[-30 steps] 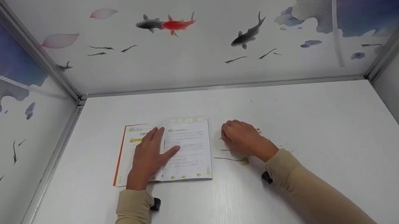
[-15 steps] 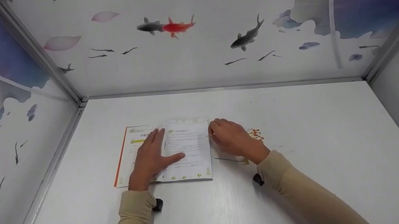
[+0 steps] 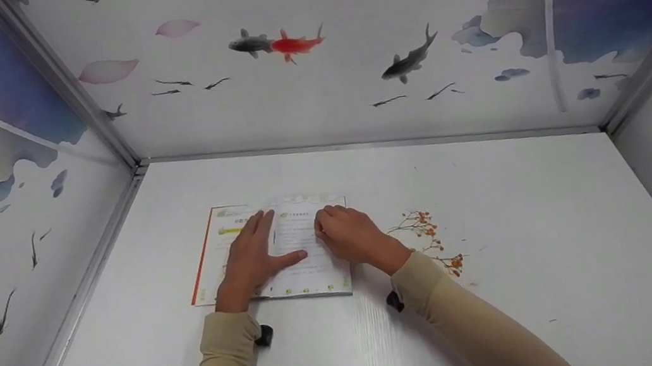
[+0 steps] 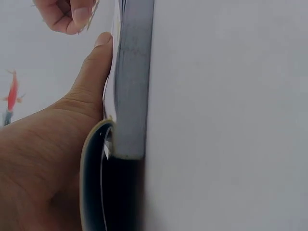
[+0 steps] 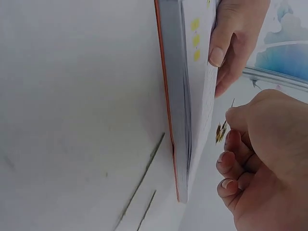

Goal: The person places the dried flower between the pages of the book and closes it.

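Observation:
An open book [image 3: 308, 280] with printed pages and an orange cover edge lies on the white table. My left hand [image 3: 251, 260] rests flat across its middle, thumb spread over the right page. Over that page, my right hand [image 3: 351, 234] has its fingers curled. In the right wrist view, thumb and forefinger pinch a small golden-brown dried sprig [image 5: 221, 132]; the head view hides it behind the hand. To the right of the book lie dried sprigs with orange berries [image 3: 422, 220], partly covered by the right forearm. Their thin dark stems [image 5: 142, 180] point towards the book.
Small dark crumbs [image 3: 552, 320] are scattered on the table [image 3: 536, 223] at right. Panels painted with fish and lotus leaves [image 3: 352, 96] enclose the table on the back, left and right, joined by metal frame bars [image 3: 372, 146].
My right hand has moved left from the sprigs to over the book's right page, uncovering the orange berries. My left hand stays on the book, its thumb slightly lower.

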A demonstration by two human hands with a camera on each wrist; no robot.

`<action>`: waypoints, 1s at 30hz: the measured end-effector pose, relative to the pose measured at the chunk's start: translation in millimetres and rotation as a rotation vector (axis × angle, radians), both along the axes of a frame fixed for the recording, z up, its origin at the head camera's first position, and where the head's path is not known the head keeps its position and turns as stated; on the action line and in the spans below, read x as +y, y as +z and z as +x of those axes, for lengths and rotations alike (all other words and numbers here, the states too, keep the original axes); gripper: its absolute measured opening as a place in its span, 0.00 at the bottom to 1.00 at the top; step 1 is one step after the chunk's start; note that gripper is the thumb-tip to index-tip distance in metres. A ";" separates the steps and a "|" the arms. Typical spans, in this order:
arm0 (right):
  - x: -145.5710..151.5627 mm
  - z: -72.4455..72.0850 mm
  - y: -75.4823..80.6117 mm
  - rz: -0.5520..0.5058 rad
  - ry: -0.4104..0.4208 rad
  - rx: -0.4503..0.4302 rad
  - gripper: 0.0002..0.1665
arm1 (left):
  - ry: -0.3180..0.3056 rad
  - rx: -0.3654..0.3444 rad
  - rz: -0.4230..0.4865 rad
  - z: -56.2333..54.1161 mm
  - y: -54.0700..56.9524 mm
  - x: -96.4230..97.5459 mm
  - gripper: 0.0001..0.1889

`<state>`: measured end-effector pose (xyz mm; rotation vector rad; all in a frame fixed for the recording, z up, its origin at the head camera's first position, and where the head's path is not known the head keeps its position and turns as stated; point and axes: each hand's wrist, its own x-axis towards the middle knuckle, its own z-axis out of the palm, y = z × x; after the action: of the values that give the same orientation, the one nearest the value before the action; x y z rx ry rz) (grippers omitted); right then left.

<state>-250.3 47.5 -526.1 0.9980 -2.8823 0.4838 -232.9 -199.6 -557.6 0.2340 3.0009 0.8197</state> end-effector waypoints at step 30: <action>37.8 -21.8 -14.1 0.005 -0.188 -0.073 0.27 | 0.013 -0.043 0.039 0.0 -1.1 -0.8 0.65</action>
<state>-272.1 85.3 -540.2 0.7145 -3.0031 0.5093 -232.8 -200.4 -558.7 0.1956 2.9516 0.8742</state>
